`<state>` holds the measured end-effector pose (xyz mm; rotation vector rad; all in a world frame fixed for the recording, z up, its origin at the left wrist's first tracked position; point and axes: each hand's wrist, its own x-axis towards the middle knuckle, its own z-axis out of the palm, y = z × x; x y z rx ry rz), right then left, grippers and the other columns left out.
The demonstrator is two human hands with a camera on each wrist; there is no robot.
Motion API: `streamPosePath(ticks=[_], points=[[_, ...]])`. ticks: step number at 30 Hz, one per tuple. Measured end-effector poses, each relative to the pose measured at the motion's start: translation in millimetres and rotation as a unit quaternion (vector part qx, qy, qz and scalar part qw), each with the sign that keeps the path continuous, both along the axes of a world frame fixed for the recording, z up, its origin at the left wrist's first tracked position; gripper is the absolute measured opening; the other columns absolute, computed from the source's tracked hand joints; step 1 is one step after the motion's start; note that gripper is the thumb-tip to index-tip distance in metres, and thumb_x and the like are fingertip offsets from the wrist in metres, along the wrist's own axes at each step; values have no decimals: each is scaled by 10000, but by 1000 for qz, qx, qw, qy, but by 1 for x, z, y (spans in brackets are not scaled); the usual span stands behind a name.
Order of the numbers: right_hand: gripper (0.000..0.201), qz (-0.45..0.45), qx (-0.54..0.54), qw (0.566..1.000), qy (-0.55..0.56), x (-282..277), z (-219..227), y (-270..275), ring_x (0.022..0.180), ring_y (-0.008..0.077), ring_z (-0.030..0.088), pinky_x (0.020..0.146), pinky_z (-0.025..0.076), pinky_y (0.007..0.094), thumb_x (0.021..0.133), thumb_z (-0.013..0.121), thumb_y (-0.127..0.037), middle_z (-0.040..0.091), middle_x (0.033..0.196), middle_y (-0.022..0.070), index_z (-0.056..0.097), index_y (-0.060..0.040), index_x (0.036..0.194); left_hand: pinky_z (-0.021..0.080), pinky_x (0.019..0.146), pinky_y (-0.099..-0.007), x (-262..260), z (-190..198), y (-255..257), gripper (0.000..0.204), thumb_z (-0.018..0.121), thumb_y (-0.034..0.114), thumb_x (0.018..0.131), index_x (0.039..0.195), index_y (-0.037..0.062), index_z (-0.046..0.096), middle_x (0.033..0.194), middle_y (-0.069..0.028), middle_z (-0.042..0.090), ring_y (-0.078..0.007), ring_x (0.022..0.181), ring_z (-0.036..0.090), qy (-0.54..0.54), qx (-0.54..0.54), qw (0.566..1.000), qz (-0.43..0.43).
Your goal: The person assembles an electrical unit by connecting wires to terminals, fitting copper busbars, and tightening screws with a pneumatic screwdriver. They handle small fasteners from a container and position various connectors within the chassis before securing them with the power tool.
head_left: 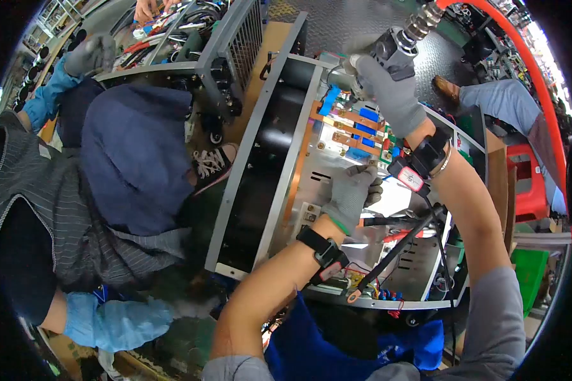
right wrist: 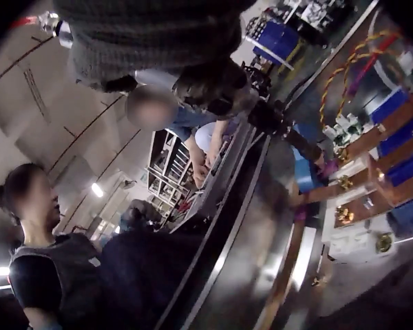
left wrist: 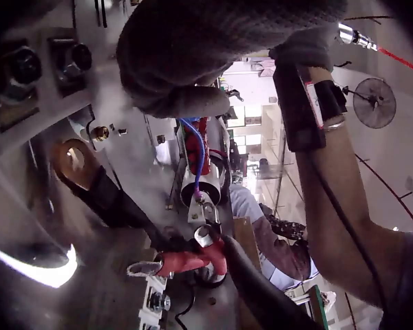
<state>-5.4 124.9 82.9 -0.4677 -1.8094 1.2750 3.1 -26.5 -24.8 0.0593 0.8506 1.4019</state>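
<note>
My gloved right hand grips an air impact wrench with a red hose at its back end. In the right wrist view the wrench's dark socket extension points down beside a blue block and copper bars. The left hand, also gloved, is low inside a metal cabinet, fingers bent at the near ends of the copper bars. In the left wrist view that hand has its fingers bent over a blue wire; I cannot tell whether it holds anything.
A black cable with a copper lug crosses the cabinet's near side. Another person in a striped vest sits at the left by a second cabinet. At the right stand a red stool and a green bin.
</note>
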Motion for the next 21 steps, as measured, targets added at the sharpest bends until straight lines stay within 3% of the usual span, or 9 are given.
streamPosePath(ticks=[5,11,17,21], points=[[141,-6,13,999,-44,-3,-16,3,766,87,632,688,524,247,809,667,-88,693,870,45,679,-38,941,525,560,-200,0,4,-4,146,599,174,930,977,36,600,816,-44,641,-92,652,612,13,-24,1000,-5],[145,18,-3,999,-35,0,-8,-2,771,101,632,706,523,258,809,672,-93,687,871,43,683,-42,944,527,572,-198,-1,9,-6,159,601,185,931,988,36,596,821,-43,642,-87,661,609,20,-20,1000,-8],[127,7,-24,999,-45,1,-23,7,776,89,603,689,499,259,798,685,-59,651,848,16,621,-51,908,512,579,-203,-2,5,-9,157,596,175,935,1012,39,596,822,-37,626,-89,667,594,-8,27,1000,-9],[116,18,-49,999,1,-3,-22,3,670,70,585,586,478,241,787,688,-39,638,770,16,604,-46,866,505,577,-213,-4,4,-8,147,592,153,934,1027,39,596,828,-40,619,-95,682,591,-16,44,999,15]])
